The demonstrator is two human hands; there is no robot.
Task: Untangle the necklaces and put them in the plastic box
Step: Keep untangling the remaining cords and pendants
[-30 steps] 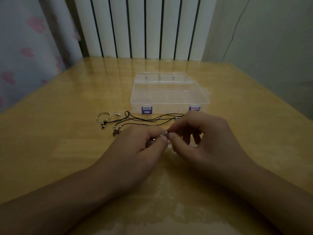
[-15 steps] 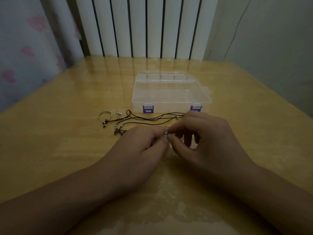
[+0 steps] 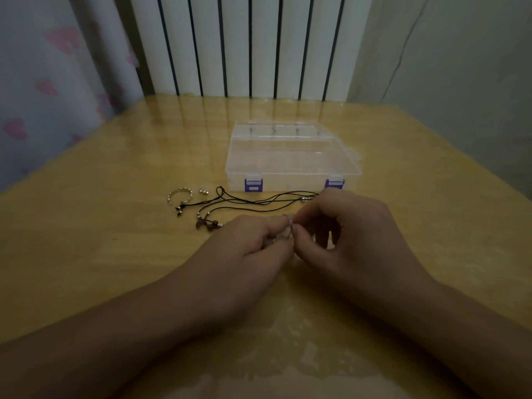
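Hands: left hand and right hand fingertip to fingertip, both pinching thin silvery chain.
Cords: black corded necklaces tangled on yellow wooden table, before box.
Box: clear plastic box, lid closed, purple latches.

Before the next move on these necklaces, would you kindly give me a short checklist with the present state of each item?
1. Both hands on the silver chain: ok; left hand and right hand pinch it between them.
2. Silver chain free of knots: cannot tell; fingers hide most of it.
3. Black cord necklaces untangled: not ok; the cords cross each other on the table.
4. Plastic box open to receive: not ok; lid down, purple latches at the front.
5. Box within reach: ok, likely; it sits just beyond the hands.
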